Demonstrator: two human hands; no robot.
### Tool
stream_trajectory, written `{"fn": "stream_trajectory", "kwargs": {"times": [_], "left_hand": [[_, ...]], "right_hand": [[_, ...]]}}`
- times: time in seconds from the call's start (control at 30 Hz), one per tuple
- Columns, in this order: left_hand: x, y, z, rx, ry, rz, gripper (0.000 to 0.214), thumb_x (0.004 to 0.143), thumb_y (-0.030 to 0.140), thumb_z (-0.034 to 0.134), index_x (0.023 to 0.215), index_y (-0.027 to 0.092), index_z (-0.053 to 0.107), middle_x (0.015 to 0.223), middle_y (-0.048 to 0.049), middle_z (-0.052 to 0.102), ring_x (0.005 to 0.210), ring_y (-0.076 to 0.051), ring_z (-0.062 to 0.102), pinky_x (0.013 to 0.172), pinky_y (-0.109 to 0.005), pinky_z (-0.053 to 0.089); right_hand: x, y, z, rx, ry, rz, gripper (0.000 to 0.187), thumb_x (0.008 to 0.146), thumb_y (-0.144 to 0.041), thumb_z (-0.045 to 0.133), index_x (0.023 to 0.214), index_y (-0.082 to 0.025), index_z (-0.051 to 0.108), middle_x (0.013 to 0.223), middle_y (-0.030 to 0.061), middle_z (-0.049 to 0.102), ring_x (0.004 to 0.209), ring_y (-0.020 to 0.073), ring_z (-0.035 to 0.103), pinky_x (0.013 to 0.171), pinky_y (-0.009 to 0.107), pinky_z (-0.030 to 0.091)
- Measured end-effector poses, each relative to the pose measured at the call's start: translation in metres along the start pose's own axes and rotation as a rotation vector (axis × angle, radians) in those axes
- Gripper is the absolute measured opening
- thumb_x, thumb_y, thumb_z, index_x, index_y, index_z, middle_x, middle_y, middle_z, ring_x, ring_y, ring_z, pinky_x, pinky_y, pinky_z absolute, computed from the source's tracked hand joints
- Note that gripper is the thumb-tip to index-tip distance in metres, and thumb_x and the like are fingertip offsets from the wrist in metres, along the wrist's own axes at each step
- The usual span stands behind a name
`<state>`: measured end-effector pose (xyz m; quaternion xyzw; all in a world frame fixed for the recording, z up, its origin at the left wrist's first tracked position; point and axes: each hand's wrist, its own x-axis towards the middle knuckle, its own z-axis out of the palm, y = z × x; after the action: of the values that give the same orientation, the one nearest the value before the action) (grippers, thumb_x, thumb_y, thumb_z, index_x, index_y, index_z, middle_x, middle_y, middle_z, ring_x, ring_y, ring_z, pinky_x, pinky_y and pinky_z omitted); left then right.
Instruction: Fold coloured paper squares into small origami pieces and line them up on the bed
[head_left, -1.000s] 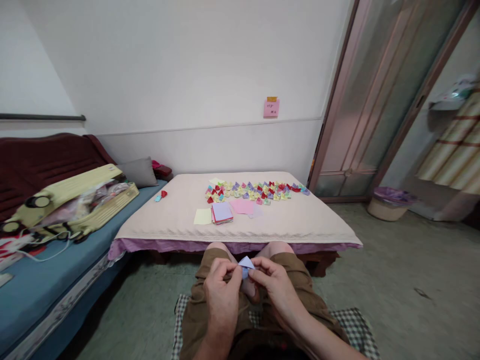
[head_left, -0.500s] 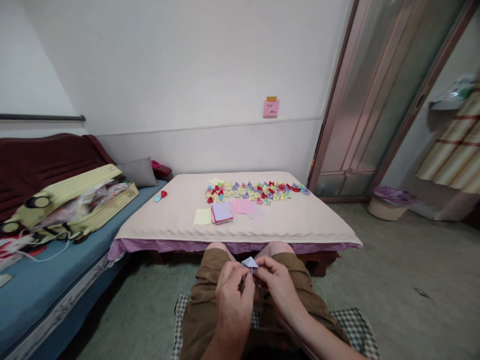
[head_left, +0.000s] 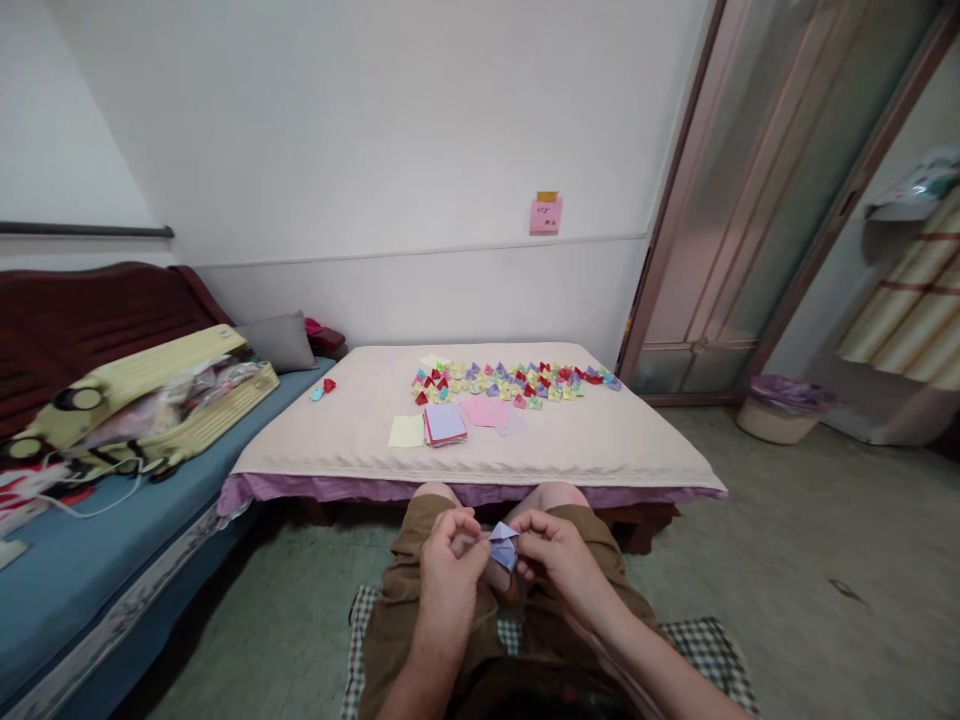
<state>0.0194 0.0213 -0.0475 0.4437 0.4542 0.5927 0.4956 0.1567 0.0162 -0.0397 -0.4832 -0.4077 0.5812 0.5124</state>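
A small folded piece of lavender origami paper (head_left: 503,548) is held over my lap, between my two hands. My left hand (head_left: 450,565) pinches its left side, with thumb and fingertips bent around the edge. On the other side, my right hand (head_left: 559,555) grips the right corner between thumb and fingers. Beyond my knees, a stack of square paper sheets (head_left: 445,424) with lavender on top lies on the cloth-covered table (head_left: 322,440). Beside it are a pale yellow sheet (head_left: 406,432) and pink sheets (head_left: 485,411).
Many small folded paper pieces (head_left: 510,381) in several colours spread across the table's far half. Two more folded pieces (head_left: 323,390) lie at its left. An open yellow suitcase (head_left: 172,390) rests on the blue sofa (head_left: 150,520). A lined bin (head_left: 784,408) stands at right.
The lavender paper has turned and opened out, showing a lower flap. My left hand has shifted slightly left and up, and my right hand keeps its corner.
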Motion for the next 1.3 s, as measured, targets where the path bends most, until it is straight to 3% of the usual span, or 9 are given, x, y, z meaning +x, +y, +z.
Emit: {"fn": "stream_trajectory", "kwargs": {"times": [0.37, 0.6, 0.8, 1.13, 1.3], "left_hand": [[-0.001, 0.001, -0.001, 0.092, -0.071, -0.057, 0.023, 0.060, 0.012, 0.067, 0.083, 0.016, 0.064, 0.064, 0.0030, 0.058, 0.049, -0.009, 0.051, 0.050, -0.020, 0.039], [-0.004, 0.004, 0.002, 0.200, -0.049, -0.049, 0.031, 0.058, 0.009, 0.064, 0.089, 0.016, 0.064, 0.067, 0.0039, 0.058, 0.049, -0.008, 0.050, 0.051, -0.020, 0.039], [-0.007, 0.004, 0.002, 0.511, -0.051, 0.063, 0.038, 0.063, 0.006, 0.053, 0.099, 0.015, 0.064, 0.074, 0.0010, 0.060, 0.059, -0.012, 0.056, 0.062, -0.024, 0.043], [-0.001, -0.007, 0.001, 0.566, -0.064, 0.022, 0.040, 0.062, 0.005, 0.054, 0.100, 0.014, 0.063, 0.089, -0.0046, 0.065, 0.060, -0.013, 0.057, 0.066, -0.027, 0.044], [-0.001, -0.010, 0.000, 0.579, -0.062, 0.041, 0.035, 0.070, 0.013, 0.054, 0.104, 0.014, 0.063, 0.094, -0.0076, 0.066, 0.065, -0.016, 0.058, 0.070, -0.030, 0.044]], "right_hand": [[0.002, -0.001, -0.005, -0.057, -0.022, -0.010, 0.004, 0.060, -0.019, 0.060, 0.063, -0.016, 0.060, 0.046, -0.0054, 0.054, 0.041, 0.0071, 0.043, 0.044, 0.020, 0.033], [0.004, 0.001, -0.003, -0.167, -0.064, -0.062, 0.003, 0.056, -0.018, 0.058, 0.059, -0.017, 0.058, 0.039, -0.0077, 0.048, 0.036, 0.0078, 0.038, 0.040, 0.020, 0.027], [0.008, 0.010, -0.005, -0.282, -0.077, -0.163, 0.005, 0.057, -0.013, 0.058, 0.060, -0.016, 0.059, 0.046, -0.0070, 0.048, 0.044, 0.0081, 0.037, 0.044, 0.020, 0.027], [0.008, 0.016, -0.009, -0.439, -0.099, -0.243, 0.013, 0.057, -0.006, 0.052, 0.062, -0.016, 0.058, 0.052, -0.0063, 0.046, 0.051, 0.0097, 0.039, 0.049, 0.021, 0.028], [0.014, 0.023, -0.011, -0.469, -0.113, -0.235, 0.015, 0.056, -0.005, 0.051, 0.065, -0.016, 0.056, 0.050, -0.0077, 0.043, 0.047, 0.0088, 0.036, 0.045, 0.020, 0.026]]}}
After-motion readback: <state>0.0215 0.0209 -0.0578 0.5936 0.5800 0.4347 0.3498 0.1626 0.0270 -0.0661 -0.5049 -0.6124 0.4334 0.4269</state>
